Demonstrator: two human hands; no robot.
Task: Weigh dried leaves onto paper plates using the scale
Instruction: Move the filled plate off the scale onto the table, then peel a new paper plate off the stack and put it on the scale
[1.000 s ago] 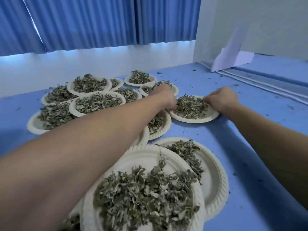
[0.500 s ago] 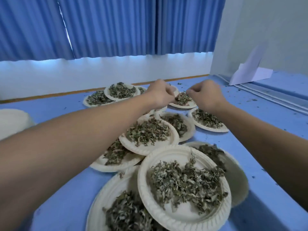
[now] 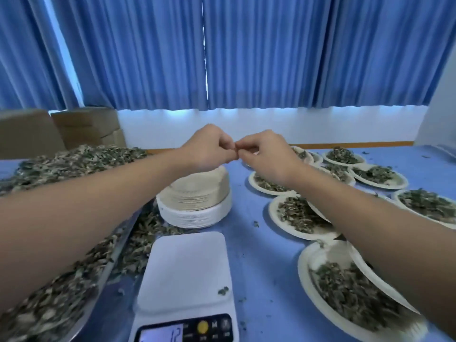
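Plainly much remains: a big heap of dried grey-green leaves [image 3: 61,169] lies left on the blue tabletop [image 3: 251,243]. At the right, round white paper plates [image 3: 296,215] already carry leaves, a stack of empty plates [image 3: 195,206] waits, and the white digital scale [image 3: 185,272] bears none. Above the stack, left hand [image 3: 207,146] and right hand [image 3: 266,154] meet, fingers curled; whether they pinch anything is unclear.

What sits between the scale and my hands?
Head view: the stack of empty paper plates stands between the scale and the left hand and right hand, whose fingertips meet.
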